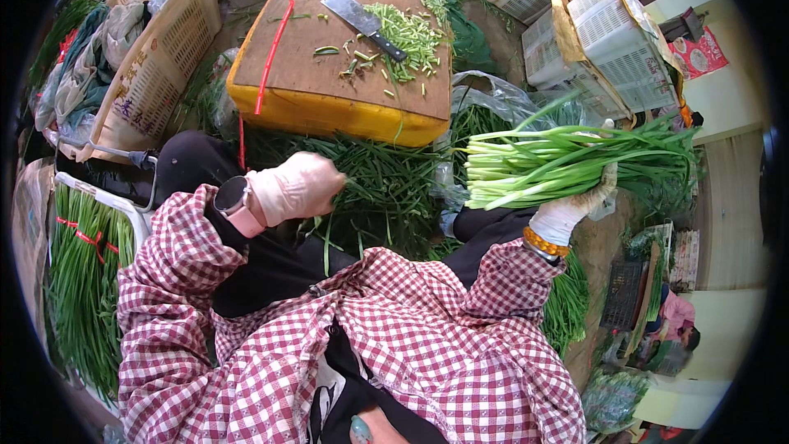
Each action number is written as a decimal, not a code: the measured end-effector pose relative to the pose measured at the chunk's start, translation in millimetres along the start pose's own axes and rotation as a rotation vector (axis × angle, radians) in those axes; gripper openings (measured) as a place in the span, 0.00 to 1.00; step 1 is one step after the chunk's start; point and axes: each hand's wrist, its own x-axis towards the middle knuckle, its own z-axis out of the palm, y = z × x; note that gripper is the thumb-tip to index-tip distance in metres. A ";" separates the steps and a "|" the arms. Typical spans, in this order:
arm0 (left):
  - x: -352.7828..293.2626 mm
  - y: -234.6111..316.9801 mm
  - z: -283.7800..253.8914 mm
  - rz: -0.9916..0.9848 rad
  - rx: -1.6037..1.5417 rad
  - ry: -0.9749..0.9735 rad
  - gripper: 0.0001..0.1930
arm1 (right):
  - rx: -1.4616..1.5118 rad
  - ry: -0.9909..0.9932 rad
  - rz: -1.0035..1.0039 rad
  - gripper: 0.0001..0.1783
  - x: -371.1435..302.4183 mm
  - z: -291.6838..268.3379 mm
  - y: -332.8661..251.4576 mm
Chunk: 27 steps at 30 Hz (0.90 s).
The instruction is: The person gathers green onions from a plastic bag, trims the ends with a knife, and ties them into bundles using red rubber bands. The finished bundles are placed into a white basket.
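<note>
My right hand, in a pale glove with an orange beaded bracelet at the wrist, grips a thick bunch of garlic chives. The pale cut ends point left and the dark leaf tips spread right. My left hand, also gloved, is closed in a fist above loose green leaves; its fingertips are turned from view, so what they hold, if anything, is hidden. Beyond both hands stands a yellow block with a brown board top. A cleaver lies there beside chopped stem ends, with a red tie at the left.
At the left, a large plastic crate holds cloths and bags. Red-tied chive bundles stand below it. White crates are stacked at the far right. Clear plastic lies beside the block. Another person is at the right edge.
</note>
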 end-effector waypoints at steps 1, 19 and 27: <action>1.2 9.3 -16.3 0.025 -0.110 0.183 0.12 | 0.049 0.005 -0.011 0.35 1.0 4.7 6.2; 68.2 69.1 -42.1 0.231 -1.377 0.782 0.16 | -0.082 -0.002 0.064 0.42 -7.5 29.7 60.8; 65.6 62.9 -51.5 0.249 -0.732 0.885 0.16 | -0.108 0.021 0.050 0.41 -9.7 27.8 60.2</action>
